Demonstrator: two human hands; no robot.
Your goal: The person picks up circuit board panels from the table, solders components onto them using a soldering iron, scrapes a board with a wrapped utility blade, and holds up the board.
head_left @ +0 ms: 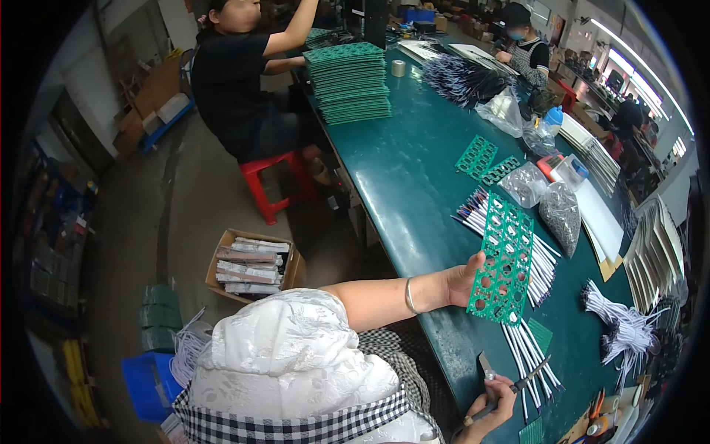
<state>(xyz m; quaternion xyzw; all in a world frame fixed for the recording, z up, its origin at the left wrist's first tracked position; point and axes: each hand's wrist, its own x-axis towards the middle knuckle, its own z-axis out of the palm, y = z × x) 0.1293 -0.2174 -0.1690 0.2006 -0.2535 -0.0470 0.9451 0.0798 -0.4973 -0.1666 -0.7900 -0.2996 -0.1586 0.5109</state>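
My left hand (463, 284) grips the near left edge of a green perforated circuit board panel (497, 270), thumb on top, held up tilted above the bench. The panel has rows of round cut-outs. White wires with dark ends (546, 259) lie in a bundle behind and beside it. Lower down, my right hand (497, 411) is closed around a dark slim hand tool (526, 376) with a pointed end. A flat grey metal blade (486, 367) also sticks up by the fingers; whether it belongs to the same tool I cannot tell. Loose white wires (523, 362) lie just beyond.
On the green bench (399, 185) are smaller green panels (477, 155), bags of small parts (560, 214) and tied white wires (625, 325). A tall panel stack (347, 85) stands farther off, beside a seated co-worker (240, 89). A carton (296, 270) sits on the floor to the left.
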